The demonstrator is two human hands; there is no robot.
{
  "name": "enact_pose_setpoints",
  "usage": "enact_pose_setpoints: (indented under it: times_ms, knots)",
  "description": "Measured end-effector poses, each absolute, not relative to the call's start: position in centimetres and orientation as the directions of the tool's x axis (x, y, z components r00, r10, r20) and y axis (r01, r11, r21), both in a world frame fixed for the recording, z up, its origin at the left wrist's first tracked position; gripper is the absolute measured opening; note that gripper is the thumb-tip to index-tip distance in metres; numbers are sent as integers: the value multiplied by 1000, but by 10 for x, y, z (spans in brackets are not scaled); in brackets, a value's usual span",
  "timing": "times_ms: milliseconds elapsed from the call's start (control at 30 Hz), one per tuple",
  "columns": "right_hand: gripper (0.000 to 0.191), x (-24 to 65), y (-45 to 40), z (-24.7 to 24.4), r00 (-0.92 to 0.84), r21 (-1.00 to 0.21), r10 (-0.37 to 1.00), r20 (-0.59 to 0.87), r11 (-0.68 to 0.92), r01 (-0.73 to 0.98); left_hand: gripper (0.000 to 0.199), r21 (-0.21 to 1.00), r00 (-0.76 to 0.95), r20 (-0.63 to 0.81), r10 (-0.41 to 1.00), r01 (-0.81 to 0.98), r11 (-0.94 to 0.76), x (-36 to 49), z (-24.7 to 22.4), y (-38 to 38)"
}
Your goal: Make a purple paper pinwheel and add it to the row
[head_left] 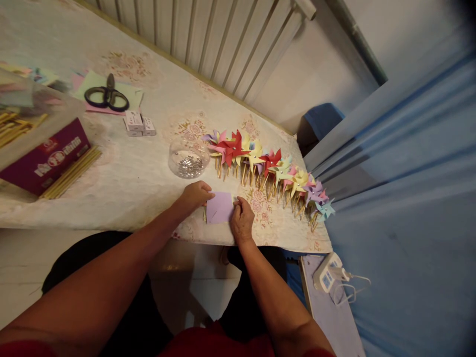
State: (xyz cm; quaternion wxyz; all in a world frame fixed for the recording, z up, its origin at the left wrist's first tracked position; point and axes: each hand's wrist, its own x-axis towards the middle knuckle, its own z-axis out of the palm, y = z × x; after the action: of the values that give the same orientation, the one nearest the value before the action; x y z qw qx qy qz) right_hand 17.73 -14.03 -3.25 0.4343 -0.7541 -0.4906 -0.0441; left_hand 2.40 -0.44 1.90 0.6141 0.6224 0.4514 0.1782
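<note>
A square of purple paper point(220, 207) lies low over the table near its front edge, with a short slanting cut or mark showing at its lower left. My left hand point(197, 194) pinches the upper left corner between thumb and fingers. At the right edge, my right hand point(243, 218) is closed, its thumb and fingertips on the paper. Something pale yellow peeks out along the left and right edges; I cannot make out what it is. Just beyond my left hand stands a clear round tub point(189, 159) holding many small shiny metal pieces.
A row of colourful paper pinwheels point(269, 161) on sticks runs to the right. Black-handled scissors point(107, 98) lie on coloured paper at the back left, near small white boxes point(137, 123). Sticks point(70, 173) lie by a plastic bin point(48, 158). A power strip point(327, 272) sits lower right.
</note>
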Motion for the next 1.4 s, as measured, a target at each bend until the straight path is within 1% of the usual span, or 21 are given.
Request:
enact_pose_setpoints:
  times_ms: [67, 133, 233, 433, 600, 767, 900, 1100, 1267, 1400]
  knots:
    - [30, 178, -140, -33, 515, -615, 705, 488, -141, 775, 20, 914, 518, -324, 791, 388, 120, 26, 17, -4]
    - [30, 178, -140, -33, 518, -620, 703, 488, -140, 772, 25, 905, 511, -281, 812, 422, 47, 27, 16, -4]
    - [30, 178, -140, -33, 530, -628, 694, 486, -144, 765, 29, 903, 515, -231, 825, 430, -16, 26, 16, -6]
    - [28, 179, -140, -32, 550, -652, 691, 468, -149, 743, 35, 940, 584, -159, 796, 337, -60, 21, 12, -7]
    - [29, 179, -141, -29, 570, -701, 700, 430, -139, 700, 39, 970, 661, -77, 746, 223, -97, 21, -1, -5]
    - [33, 175, -141, -23, 622, -748, 684, 381, -167, 643, 40, 976, 673, -37, 739, 182, -116, 23, -3, -5]
    - [36, 174, -142, -19, 629, -812, 705, 328, -131, 569, 42, 978, 675, -32, 737, 173, -116, 23, 1, -6]
    - [41, 177, -142, -17, 681, -898, 687, 254, -93, 429, 44, 970, 668, -37, 743, 202, -133, 22, 3, -6]
    - [45, 181, -143, -17, 673, -947, 712, 202, -33, 320, 42, 960, 649, -39, 759, 235, -151, 22, 3, -7]
    - [47, 184, -145, -19, 677, -979, 724, 133, -10, 202, 43, 963, 645, -32, 764, 223, -148, 23, 3, -7]
